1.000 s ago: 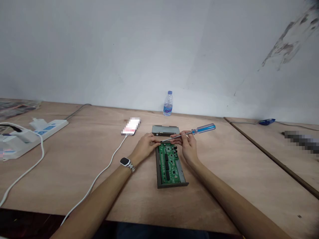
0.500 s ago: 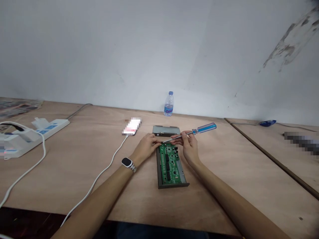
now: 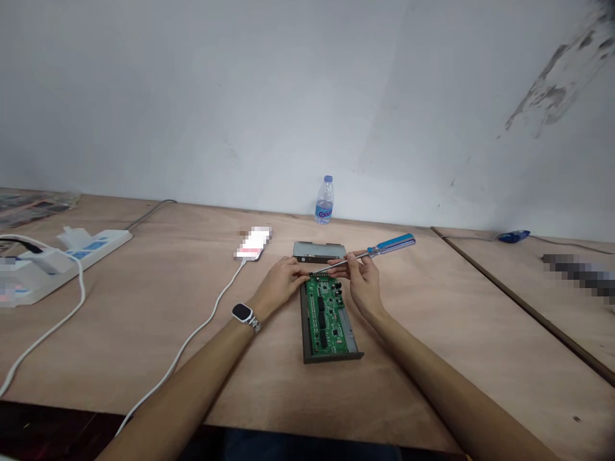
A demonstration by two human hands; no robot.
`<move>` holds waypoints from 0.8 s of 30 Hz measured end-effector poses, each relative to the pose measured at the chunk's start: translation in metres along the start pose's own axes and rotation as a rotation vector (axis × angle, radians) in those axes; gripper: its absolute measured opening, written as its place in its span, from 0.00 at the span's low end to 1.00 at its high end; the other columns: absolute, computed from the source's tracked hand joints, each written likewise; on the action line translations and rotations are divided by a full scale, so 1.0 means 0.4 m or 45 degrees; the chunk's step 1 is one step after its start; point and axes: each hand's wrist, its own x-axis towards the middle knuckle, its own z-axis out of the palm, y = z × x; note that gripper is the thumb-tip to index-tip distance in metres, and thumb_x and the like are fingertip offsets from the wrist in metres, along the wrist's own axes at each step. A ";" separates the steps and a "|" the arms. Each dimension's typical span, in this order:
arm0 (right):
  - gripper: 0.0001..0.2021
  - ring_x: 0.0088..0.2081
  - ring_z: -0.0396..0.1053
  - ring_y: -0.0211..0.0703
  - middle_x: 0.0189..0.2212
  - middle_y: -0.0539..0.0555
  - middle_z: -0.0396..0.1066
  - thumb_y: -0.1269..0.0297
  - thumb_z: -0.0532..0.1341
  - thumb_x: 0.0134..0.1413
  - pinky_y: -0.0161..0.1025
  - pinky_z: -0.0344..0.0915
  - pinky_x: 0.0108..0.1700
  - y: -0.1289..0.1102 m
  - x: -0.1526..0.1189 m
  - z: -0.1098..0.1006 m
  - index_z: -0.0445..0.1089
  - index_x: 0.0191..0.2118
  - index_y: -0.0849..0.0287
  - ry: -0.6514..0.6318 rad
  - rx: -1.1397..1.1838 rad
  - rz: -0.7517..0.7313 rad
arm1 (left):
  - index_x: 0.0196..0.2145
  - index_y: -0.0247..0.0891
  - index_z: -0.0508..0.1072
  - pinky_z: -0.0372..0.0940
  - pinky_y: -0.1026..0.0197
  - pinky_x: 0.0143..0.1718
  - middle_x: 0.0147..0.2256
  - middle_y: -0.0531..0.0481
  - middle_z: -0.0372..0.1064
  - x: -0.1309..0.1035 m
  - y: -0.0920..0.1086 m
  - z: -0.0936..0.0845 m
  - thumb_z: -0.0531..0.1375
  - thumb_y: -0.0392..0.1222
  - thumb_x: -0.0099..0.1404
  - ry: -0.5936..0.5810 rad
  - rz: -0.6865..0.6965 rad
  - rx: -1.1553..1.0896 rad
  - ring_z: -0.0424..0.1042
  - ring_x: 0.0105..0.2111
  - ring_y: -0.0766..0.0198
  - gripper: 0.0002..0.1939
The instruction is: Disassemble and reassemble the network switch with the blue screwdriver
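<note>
A green circuit board (image 3: 323, 320) lies in a dark open metal casing (image 3: 307, 339) on the table, with black chips and a row of pins at its far end. My left hand (image 3: 284, 282) is closed at the far left corner of the casing, thumb and fingers holding it there. In my right hand (image 3: 362, 282) is a screwdriver (image 3: 391, 244) with a blue and clear handle, gripped by its shaft near the handle. Its shaft slants down left, and the tip is near the pins. Just beyond stands a grey metal cover (image 3: 318, 250), close to my fingertips.
A water bottle (image 3: 325, 202) stands by the wall. Left of my hands lies a phone (image 3: 254, 243) on a white charging cable (image 3: 211, 312). A white power strip (image 3: 108, 243) sits at the far left. At the right are a table seam (image 3: 519, 298) and a blue object (image 3: 513, 237).
The screwdriver has turned slightly in my right hand, so its handle shows a different side, and its tip sits a little further right. My left hand stays at the casing corner.
</note>
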 end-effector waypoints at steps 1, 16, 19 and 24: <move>0.18 0.29 0.79 0.46 0.33 0.55 0.81 0.45 0.62 0.61 0.42 0.77 0.32 0.000 0.000 0.001 0.61 0.39 0.54 -0.001 -0.001 0.002 | 0.36 0.39 0.80 0.62 0.56 0.41 0.35 0.46 0.71 0.000 0.002 -0.001 0.61 0.41 0.69 0.000 0.000 0.003 0.68 0.41 0.55 0.07; 0.19 0.27 0.79 0.45 0.32 0.55 0.81 0.44 0.62 0.60 0.41 0.77 0.32 0.001 0.002 0.001 0.61 0.38 0.55 0.021 -0.015 0.007 | 0.35 0.39 0.80 0.63 0.56 0.42 0.35 0.46 0.71 0.002 0.005 -0.004 0.61 0.41 0.69 -0.016 -0.015 0.001 0.69 0.41 0.55 0.07; 0.19 0.27 0.79 0.45 0.32 0.55 0.81 0.43 0.62 0.59 0.41 0.77 0.31 0.000 0.001 0.004 0.62 0.37 0.55 0.029 -0.010 0.013 | 0.35 0.38 0.79 0.63 0.56 0.42 0.35 0.46 0.71 0.002 0.006 -0.005 0.61 0.41 0.69 -0.019 -0.005 0.003 0.69 0.41 0.55 0.08; 0.20 0.26 0.79 0.46 0.31 0.55 0.81 0.42 0.63 0.58 0.41 0.77 0.30 -0.006 0.002 0.011 0.62 0.36 0.55 0.026 -0.005 0.002 | 0.36 0.38 0.79 0.63 0.55 0.42 0.36 0.46 0.71 0.002 0.004 -0.003 0.60 0.40 0.70 -0.024 0.015 0.009 0.68 0.41 0.55 0.08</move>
